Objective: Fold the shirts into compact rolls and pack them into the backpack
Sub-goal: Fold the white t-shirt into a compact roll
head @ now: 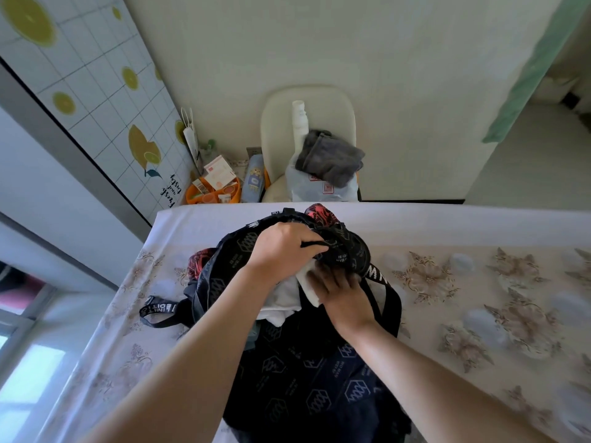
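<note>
Shirt (287, 297), head view: how will it handle?
– White, soft, light, limp. Likely to bunch and spring loose; no stiff edge. Best taken round the middle of the roll so the folds stay together.
– Where is it?
– Half in the mouth of the backpack (230, 254), which lies on the table (479, 225). Part of it spills out toward the person.
– Hands?
– Noted: left hand (281, 247) clenched on the backpack's upper rim, holding the mouth open. Then right hand (337, 290) lies on the shirt at the mouth; fingers blurred, cannot tell if they curl round it or press flat.
– Backpack itself?
– Black, floppy, looks apt to sag, so one hand on the rim seems needed.
– Contents?
– That shirt, plus red cloth (319, 212) at the far rim and again at the left side; lining or another shirt, cannot tell.
– Other containers?
– Past the table an orange tray (191, 190) with small boxes in it. On the chair (278, 123) a plastic bag (319, 190), grey cloth (329, 158) on top
</note>
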Available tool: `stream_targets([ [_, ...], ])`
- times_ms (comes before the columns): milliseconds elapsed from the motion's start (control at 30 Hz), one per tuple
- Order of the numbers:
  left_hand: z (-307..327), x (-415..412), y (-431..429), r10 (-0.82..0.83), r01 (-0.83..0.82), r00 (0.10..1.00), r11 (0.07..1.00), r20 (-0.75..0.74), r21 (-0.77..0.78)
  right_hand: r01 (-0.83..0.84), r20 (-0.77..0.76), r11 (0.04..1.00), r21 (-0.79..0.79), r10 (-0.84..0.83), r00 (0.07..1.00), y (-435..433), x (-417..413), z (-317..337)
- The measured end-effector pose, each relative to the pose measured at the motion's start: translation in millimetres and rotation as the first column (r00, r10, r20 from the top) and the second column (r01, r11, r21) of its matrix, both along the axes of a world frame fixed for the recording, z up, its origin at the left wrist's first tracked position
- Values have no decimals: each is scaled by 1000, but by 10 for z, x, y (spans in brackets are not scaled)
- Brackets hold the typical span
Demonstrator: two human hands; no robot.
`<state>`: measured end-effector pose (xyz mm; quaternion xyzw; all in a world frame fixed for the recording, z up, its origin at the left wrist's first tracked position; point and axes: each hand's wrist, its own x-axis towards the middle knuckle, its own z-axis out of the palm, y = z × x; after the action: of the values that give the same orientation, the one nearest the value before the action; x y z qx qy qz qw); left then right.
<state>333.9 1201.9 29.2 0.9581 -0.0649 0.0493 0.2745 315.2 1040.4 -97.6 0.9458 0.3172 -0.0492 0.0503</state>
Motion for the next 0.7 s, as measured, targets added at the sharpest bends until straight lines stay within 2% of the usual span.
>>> stream_targets([
  [100,-18,7,5,38,-37,999,999,13,-28,-7,34,1000,-24,8,999,10,183,-39],
  [167,8,10,-3,53,-53,999,998,-9,-23,-32,22,999,15,32,999,39,137,11],
  [200,15,6,-8,47,-47,999,999,-19,-9,-59,28,994,92,56,998,42,37,57],
  [267,18,-29,2,34,-33,999,999,-31,14,-143,161,923,357,90,983,-11,-182,212],
  [333,6,-78,55,29,-28,999,999,-19,31,-177,331,793,583,-33,943,-51,-286,378],
  [367,-8,-109,89,30,-29,999,999,-21,38,-140,345,761,633,-116,931,-59,-246,458],
  [433,-32,-220,145,25,-21,999,997,-44,75,-37,290,805,592,-170,942,-79,-42,581],
  [500,-67,-392,204,3,13,997,974,-71,228,-13,191,889,458,-85,978,-125,185,648],
  [600,-160,-662,413,18,71,987,848,-162,525,-117,181,933,340,57,982,-222,405,764],
  [700,-112,-838,697,93,89,958,801,-270,592,-193,165,970,149,168,972,-239,408,862],
])
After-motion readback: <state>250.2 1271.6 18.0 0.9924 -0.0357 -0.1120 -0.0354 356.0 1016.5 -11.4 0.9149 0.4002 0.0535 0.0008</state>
